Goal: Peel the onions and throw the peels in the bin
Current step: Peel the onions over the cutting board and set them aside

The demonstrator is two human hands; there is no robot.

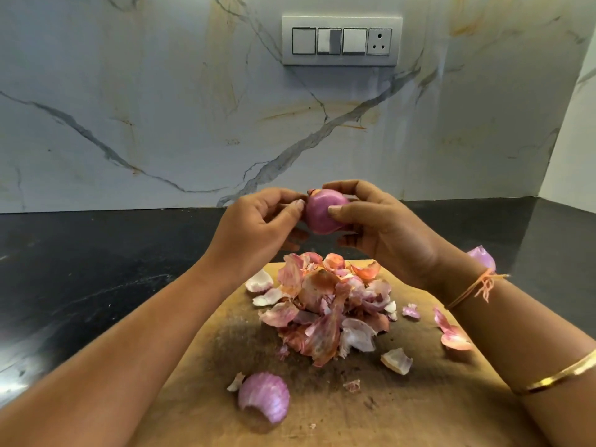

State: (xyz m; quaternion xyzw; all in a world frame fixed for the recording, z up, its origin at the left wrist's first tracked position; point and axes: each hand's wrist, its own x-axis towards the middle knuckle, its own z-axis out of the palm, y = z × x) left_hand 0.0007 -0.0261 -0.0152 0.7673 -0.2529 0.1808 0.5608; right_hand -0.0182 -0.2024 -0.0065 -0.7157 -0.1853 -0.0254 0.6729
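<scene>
Your two arms are bare. Just behind your right hand [383, 227], a thin orange thread [471, 288] goes round the wrist, tied in a small knot with loose ends sticking out. Further up that arm sits a shiny, smooth gold bangle [561, 375].

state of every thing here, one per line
held onion: raised over the cutting board
left hand: pinches held onion
right hand: grips held onion
peel pile: heaped on cutting board, not binned
near onion: lying loose on cutting board

peels [325, 311] on board [403, 401], onion [323, 211] above
</scene>
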